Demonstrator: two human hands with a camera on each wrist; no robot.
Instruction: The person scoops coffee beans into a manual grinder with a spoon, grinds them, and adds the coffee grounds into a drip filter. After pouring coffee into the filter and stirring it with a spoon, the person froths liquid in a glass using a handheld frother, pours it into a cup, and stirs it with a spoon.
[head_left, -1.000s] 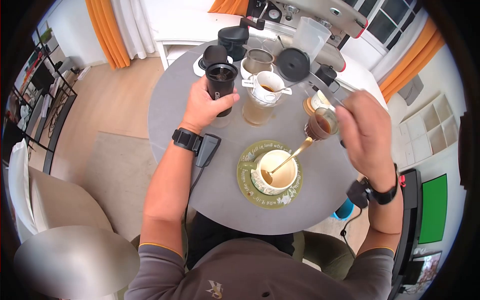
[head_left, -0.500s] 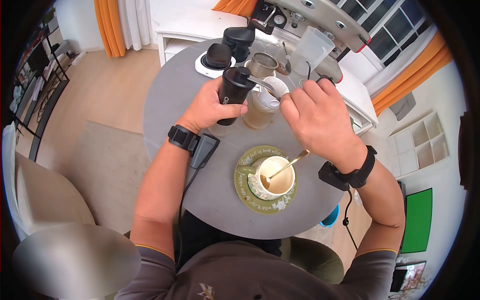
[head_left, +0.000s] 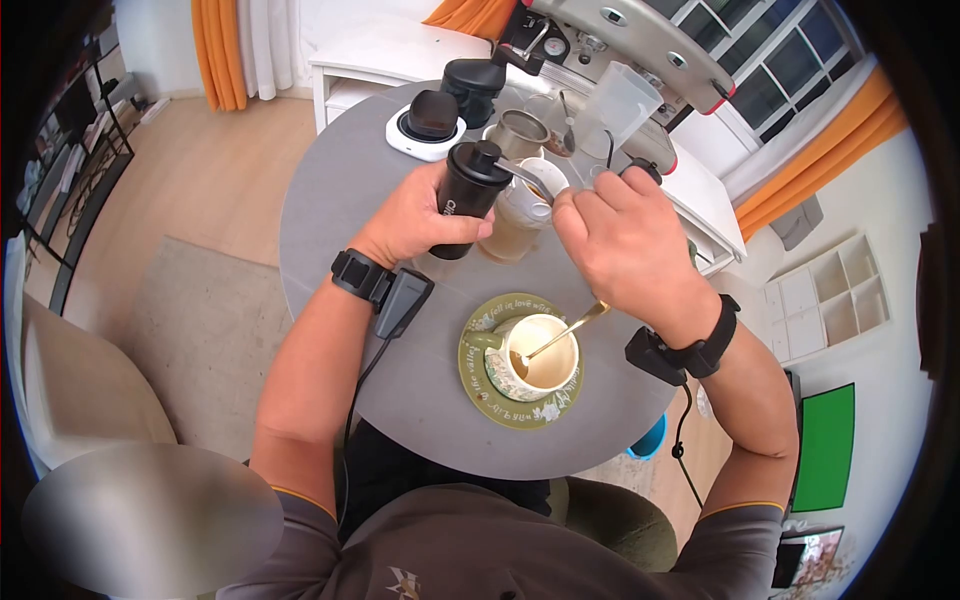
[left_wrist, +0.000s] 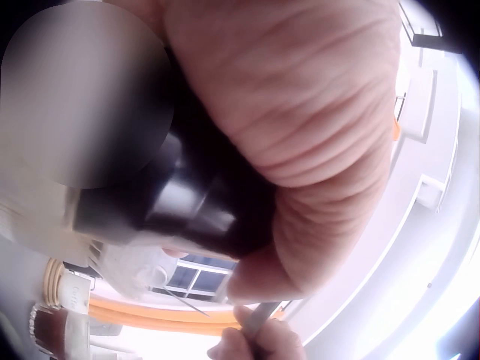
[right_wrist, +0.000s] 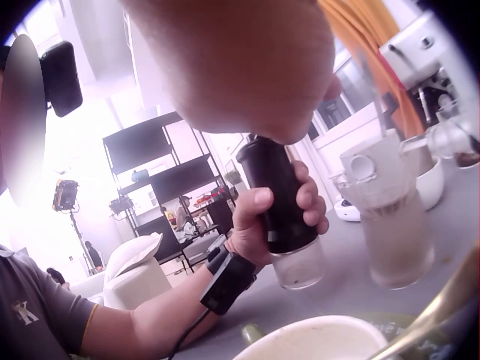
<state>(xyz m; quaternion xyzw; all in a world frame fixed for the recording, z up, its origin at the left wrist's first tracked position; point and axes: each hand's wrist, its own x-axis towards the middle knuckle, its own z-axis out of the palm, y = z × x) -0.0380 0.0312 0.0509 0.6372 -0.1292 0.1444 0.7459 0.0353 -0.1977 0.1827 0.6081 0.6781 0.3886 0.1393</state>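
In the head view my left hand (head_left: 410, 220) grips the black body of a hand coffee grinder (head_left: 476, 172), thumb across its front. Its lid is on, and a metal crank handle (head_left: 527, 178) runs from the top to my right hand (head_left: 625, 245), whose fingers curl round its outer end. The handle's knob is hidden in that fist. The right wrist view shows a clear jar (right_wrist: 300, 268) under the grinder, close over the table. Nearer me, a cream cup (head_left: 508, 368) with a gold spoon (head_left: 565, 335) in it stands on a green saucer (head_left: 475, 395).
Behind the grinder stand a glass server (head_left: 512, 240) with a white dripper, a metal-rimmed cup (head_left: 520, 130) and a white scale (head_left: 400, 142). A clear plastic jug (head_left: 620, 100) and an espresso machine (head_left: 640, 40) are farther back. A glass of brown liquid (left_wrist: 51, 330) shows in the left wrist view.
One second ago the grinder was uncovered, with its lid and crank in my right hand off to the right. That hand has moved left, and the lid now sits on the grinder.
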